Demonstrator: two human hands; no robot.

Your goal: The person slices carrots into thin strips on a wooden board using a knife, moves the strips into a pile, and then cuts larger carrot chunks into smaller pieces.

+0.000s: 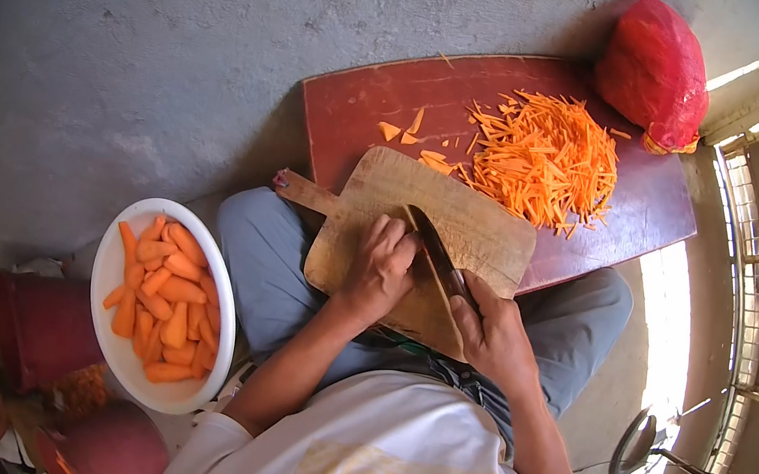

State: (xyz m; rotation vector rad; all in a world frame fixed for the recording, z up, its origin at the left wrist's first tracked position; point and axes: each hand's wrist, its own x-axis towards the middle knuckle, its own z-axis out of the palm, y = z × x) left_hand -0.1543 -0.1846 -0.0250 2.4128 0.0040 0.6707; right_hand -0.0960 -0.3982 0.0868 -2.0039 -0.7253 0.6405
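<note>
Worn, pale-brown wood: a paddle-shaped cutting board point(487, 231) with rounded corners and a short handle, propped across grey-blue trousers point(265, 242), its far edge over a glossy dark-red tabletop point(354, 95). Closed firmly around the dark handle of a long, dark-bladed knife point(435, 240), the right hand point(494, 334) over the board's near right side — blade slanting across the wood, tip away from the body. Bent at the knuckles just beside the blade, the left hand point(384, 263) on the board, with fingers curled inward; anything beneath them hidden from view. Beyond the board, on the tabletop, a loose heap of thin, bright-orange carrot strips point(545, 160), matchstick-straight and tangled, with a few broader carrot pieces point(388, 131) near the board's far edge. Left of the board, a smooth white oval basin point(223, 352) of whole carrots point(177, 291), tapered, smooth and matte orange. Past the board, at the far right, a bulging red mesh bag point(655, 67) against rough grey plaster point(182, 30) — and left of the board, beyond the basin, a dark-red bucket point(43, 330).
</note>
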